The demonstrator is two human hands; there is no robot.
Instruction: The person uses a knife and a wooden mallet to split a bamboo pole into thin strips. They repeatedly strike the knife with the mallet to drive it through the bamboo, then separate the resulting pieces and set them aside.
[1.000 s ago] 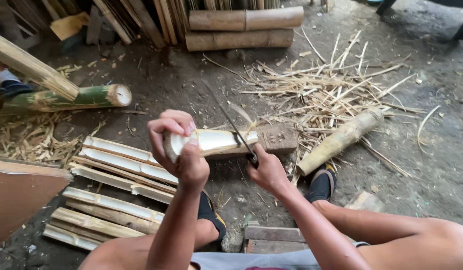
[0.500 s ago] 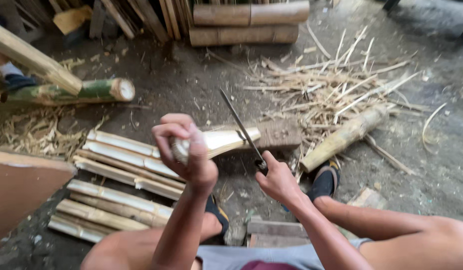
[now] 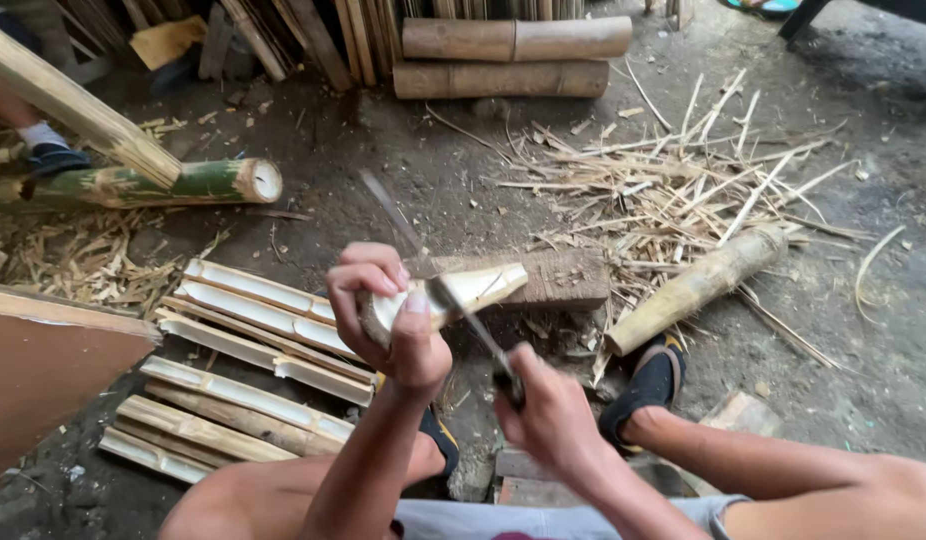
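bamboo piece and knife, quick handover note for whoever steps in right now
Left hand: gripping the bamboo piece, its far end resting on the wooden block.
Right hand: gripping the knife, blade laid across the piece near the left thumb.
Done: split bamboo slats lie stacked on the ground at left.
Left: this piece is not yet split; a whole bamboo section lies at right.

Left hand [image 3: 388, 320] grips a split bamboo piece [image 3: 463, 292] — right hand [image 3: 548, 410] holds a blurred knife [image 3: 433, 285] against it.

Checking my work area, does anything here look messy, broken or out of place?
Mostly the litter: loose bamboo slivers lie scattered across the dirt floor beyond the wooden block. The split bamboo slats beside the left hand lie in fairly neat rows.
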